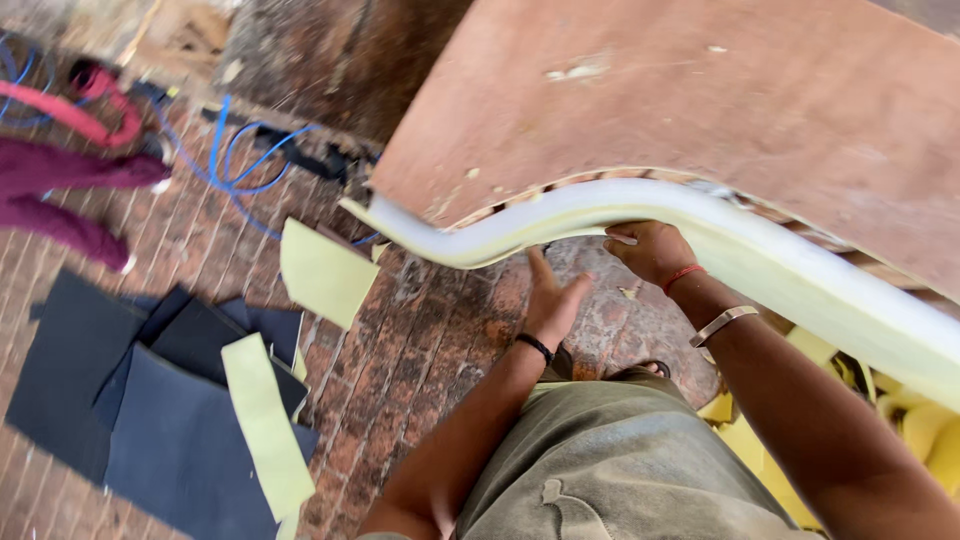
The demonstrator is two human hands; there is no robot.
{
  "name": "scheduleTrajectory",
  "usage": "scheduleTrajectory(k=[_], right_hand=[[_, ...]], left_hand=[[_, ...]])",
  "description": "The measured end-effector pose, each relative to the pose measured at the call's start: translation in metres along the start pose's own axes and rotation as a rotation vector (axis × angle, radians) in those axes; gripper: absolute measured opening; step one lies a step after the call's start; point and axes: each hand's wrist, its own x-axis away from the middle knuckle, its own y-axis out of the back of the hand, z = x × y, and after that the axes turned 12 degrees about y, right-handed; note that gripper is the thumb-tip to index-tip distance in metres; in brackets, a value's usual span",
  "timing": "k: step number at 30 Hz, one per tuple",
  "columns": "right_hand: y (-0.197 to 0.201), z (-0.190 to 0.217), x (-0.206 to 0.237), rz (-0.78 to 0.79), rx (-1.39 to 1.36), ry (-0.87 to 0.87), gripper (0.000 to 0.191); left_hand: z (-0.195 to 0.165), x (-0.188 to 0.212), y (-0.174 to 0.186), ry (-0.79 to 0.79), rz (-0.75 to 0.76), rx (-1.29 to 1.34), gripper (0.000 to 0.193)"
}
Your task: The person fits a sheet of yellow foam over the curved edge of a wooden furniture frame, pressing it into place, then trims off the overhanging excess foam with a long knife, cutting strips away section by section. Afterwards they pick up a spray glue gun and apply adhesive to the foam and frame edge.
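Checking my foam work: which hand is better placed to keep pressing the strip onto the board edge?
Probably right: the right hand already touches the foam strip; the left hand is open just below it.

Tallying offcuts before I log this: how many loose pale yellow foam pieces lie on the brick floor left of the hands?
2: a squarish foam piece near the strip's end, and a long foam strip across the dark sheets. More scraps lie right, partly hidden.

The right hand (648,250) hides its fingertips behind the foam strip (640,215) (which runs off the right edge); far-left clutter (60,100) is blurred.
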Motion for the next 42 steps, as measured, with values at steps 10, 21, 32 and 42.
scheduleTrajectory(k=[10,21,32,42], right_hand=[[0.076,-0.142,0.209,-0.287,-0.035,-0.395,0.038],[0.147,-0.26,0.364,-0.5,0.04,-0.72,0.036],[0.163,-0.076,0.25,-0.596,0.105,0.355,0.023],[0.194,-0.034,0.117,-0.37,0.62,0.198,0.063]], left_hand=[[-0.036,-0.081,-0.132,-0.131,0.243,-0.654,0.041],[-0.031,-0.032,-0.195,0.286,0.332,-0.067,0.068],[-0.023,-0.072,-0.18,0.275,0.223,0.918,0.043],[-0.015,-0.1,-0.182,0.246,0.391,1.141,0.056]])
